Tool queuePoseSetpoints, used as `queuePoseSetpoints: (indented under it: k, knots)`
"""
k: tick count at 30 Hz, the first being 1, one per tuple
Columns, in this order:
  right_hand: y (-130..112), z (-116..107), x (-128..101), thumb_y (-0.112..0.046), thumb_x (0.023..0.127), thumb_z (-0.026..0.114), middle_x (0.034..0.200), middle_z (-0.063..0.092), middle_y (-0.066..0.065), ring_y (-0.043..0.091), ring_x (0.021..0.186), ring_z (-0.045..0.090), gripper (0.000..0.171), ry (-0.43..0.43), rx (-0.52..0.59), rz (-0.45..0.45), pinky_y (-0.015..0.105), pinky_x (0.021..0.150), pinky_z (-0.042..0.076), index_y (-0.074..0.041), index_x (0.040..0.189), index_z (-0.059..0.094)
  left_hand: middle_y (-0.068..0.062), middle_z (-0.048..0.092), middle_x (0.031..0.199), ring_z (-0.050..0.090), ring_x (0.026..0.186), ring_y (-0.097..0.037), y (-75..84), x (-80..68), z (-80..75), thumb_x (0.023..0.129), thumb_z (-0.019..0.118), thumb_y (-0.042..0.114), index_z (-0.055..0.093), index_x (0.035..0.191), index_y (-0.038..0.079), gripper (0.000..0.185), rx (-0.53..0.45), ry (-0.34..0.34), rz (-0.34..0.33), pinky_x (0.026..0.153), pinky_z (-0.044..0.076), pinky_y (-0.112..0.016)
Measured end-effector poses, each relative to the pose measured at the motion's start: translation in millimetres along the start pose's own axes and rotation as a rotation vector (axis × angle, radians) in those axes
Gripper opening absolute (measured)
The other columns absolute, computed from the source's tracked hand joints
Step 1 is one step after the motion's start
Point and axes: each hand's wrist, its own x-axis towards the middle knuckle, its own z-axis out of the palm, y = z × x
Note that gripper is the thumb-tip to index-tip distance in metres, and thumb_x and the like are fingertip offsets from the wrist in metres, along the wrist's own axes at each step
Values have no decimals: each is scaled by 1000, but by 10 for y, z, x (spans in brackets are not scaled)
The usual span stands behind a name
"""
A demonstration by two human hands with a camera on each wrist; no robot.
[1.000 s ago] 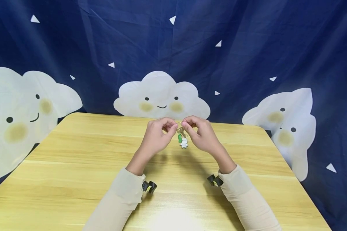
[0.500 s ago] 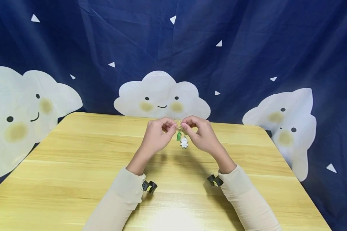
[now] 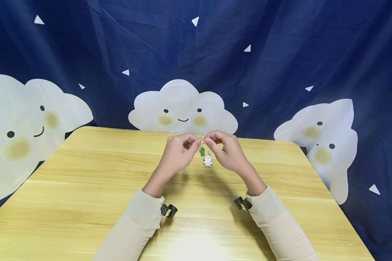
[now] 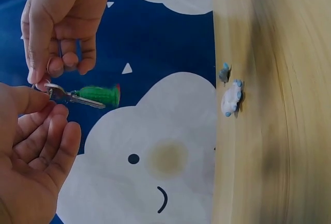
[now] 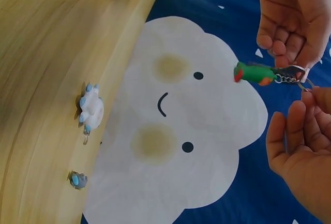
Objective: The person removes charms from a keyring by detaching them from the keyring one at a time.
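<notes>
Above the table's far part, my left hand [image 3: 180, 152] and right hand [image 3: 224, 150] meet at the fingertips. Both pinch a metal key ring [image 5: 301, 85] between thumb and index finger. A key [image 4: 89, 101] and a green bottle-shaped charm [image 4: 98, 94] with a red end hang from it. A short chain [image 5: 286, 79] links the charm to the ring. On the tabletop below lies a white figurine [image 3: 208, 160] with light blue tips and a small ring. Beside it is a small grey-blue figurine [image 5: 77, 179], hidden in the head view.
The wooden table [image 3: 85, 188] ends at a rounded far edge just past the hands. Behind it hangs a dark blue curtain [image 3: 170, 40] with cloud faces [image 3: 183, 101] and small white triangles. A black wrist camera [image 3: 168, 211] sits at the left sleeve, another at the right.
The green charm has turned and shifted slightly left and up beneath the fingers. Brassy metal seen hanging beside it one second ago no longer shows there. Both hands stay nearly in place.
</notes>
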Motion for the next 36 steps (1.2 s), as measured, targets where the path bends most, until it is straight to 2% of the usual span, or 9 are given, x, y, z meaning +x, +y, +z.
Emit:
queuePoseSetpoints:
  k: [5, 8, 13, 17, 20, 25, 31, 36]
  knots:
    - [-8, 1, -4, -9, 101, 65, 83, 70, 2, 14, 78, 61, 9, -1, 1, -9, 33, 71, 52, -4, 102, 72, -3, 72, 76, 64, 67, -11, 6, 3, -9, 99, 66, 12, 75, 90, 6, 14, -7, 17, 2, 64, 56, -31]
    - [-17, 1, -6, -8, 101, 65, 83, 69, 1, 15, 78, 59, 8, -6, -7, -23, 34, 72, 51, -3, 101, 71, -2, 72, 78, 65, 68, -11, -1, 7, -6, 98, 67, 12, 75, 92, 5, 12, 7, 28, 29, 66, 57, -29]
    - [-31, 8, -10, -6, 101, 64, 86, 69, 6, 17, 80, 60, 9, -24, -19, -40, 34, 74, 52, -1, 101, 71, -5, 72, 83, 67, 74, -15, -14, 19, 9, 96, 71, 9, 74, 99, 1, 9, 68, 89, 149, 71, 59, -31]
    - [-33, 12, -11, -7, 101, 63, 89, 71, 7, 16, 81, 62, 10, -21, -20, -45, 34, 75, 54, -1, 102, 71, -6, 71, 81, 66, 73, -16, -20, 19, 5, 95, 73, 7, 75, 97, 1, 6, 96, 140, 247, 68, 58, -33]
    - [-32, 10, -7, -8, 101, 64, 89, 72, 5, 16, 79, 63, 10, -9, -16, -42, 35, 75, 55, -2, 103, 72, -6, 71, 80, 65, 71, -16, -23, 20, -2, 94, 74, 7, 75, 96, 2, 5, 99, 173, 288, 65, 58, -33]
    - [-42, 11, -7, -9, 100, 67, 83, 70, 2, 14, 76, 63, 8, -2, 7, -23, 35, 77, 56, -3, 102, 71, -6, 71, 78, 67, 69, -17, -22, 23, -22, 94, 73, 5, 73, 93, 1, 4, 74, 221, 301, 65, 58, -34]
    - [-59, 43, -17, -9, 97, 71, 78, 64, 0, 14, 74, 61, 6, -27, 28, -12, 34, 71, 54, -4, 100, 70, -6, 71, 76, 68, 67, -16, -14, 38, -37, 90, 75, -1, 72, 91, 4, 5, 38, 253, 300, 65, 58, -32]
    - [-65, 92, -22, -10, 95, 74, 76, 63, -1, 15, 75, 62, 9, -38, 31, -20, 43, 67, 54, -4, 102, 70, -5, 72, 76, 68, 66, -15, -8, 48, -31, 90, 75, -1, 73, 90, 4, 5, 15, 264, 297, 64, 58, -32]
